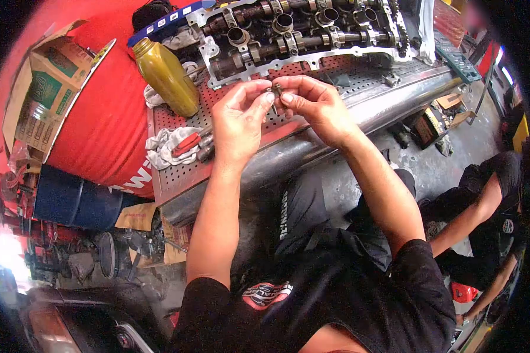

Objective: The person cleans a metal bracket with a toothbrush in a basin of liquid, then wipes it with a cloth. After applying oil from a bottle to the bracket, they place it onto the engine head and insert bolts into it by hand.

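Observation:
Above the near edge of a perforated metal bench (191, 170), my left hand (244, 115) and my right hand (312, 106) are close together, fingers pinched. Between their fingertips are small metal bolts (277, 88), one seemingly in each hand; their exact shape is too small to tell. Just beyond the hands lies a cylinder head (288, 44) with camshafts and several round open tubes. To the left of my left hand a yellow-green plastic bottle (168, 76) leans on the bench. A white rag (165, 141) with a red-handled tool (186, 144) rests near the bench's left edge.
A red drum (106, 123) bearing a cardboard box (44, 88) stands at the left, with a dark blue drum (70, 197) below. Another person (483, 206) in dark clothes is at the right, near an open box (430, 126) on the floor. A green tray (456, 62) adjoins the bench.

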Motion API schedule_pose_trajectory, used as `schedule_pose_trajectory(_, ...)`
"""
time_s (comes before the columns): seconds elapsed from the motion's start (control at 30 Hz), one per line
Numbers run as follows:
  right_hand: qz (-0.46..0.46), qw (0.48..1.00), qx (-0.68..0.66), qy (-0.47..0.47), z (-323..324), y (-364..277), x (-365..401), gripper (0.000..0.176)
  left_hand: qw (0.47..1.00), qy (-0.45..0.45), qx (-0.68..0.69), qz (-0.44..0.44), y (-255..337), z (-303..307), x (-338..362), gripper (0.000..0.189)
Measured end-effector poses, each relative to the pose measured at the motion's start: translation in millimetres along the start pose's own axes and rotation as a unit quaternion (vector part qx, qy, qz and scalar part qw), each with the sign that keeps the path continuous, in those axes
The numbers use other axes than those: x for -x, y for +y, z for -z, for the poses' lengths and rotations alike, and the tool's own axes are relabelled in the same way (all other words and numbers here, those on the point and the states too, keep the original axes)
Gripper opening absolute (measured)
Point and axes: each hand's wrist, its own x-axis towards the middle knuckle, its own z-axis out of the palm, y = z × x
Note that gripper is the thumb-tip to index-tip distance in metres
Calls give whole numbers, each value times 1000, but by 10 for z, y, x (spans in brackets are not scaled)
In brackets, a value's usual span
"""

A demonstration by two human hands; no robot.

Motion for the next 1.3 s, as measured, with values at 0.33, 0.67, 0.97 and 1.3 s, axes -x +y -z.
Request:
schedule_pose_trajectory(0.33,-31,999,-16,11,16,-45,40,31,1000,5,-19,15,-11,-54,4,17)
schedule_pose_trajectory(0.67,-53,997,-33,50,64,16,20,32,999,26,-10,-24,-84,-129,17,17)
schedule_pose_trajectory(0.97,-42,997,-43,50,111,70,2,35,1000,24,-11,4,-56,-120,16,16)
schedule_pose_trajectory(1.3,-49,997,-38,41,72,-14,55,33,1000,-4,-12,18,-77,-103,-8,15)
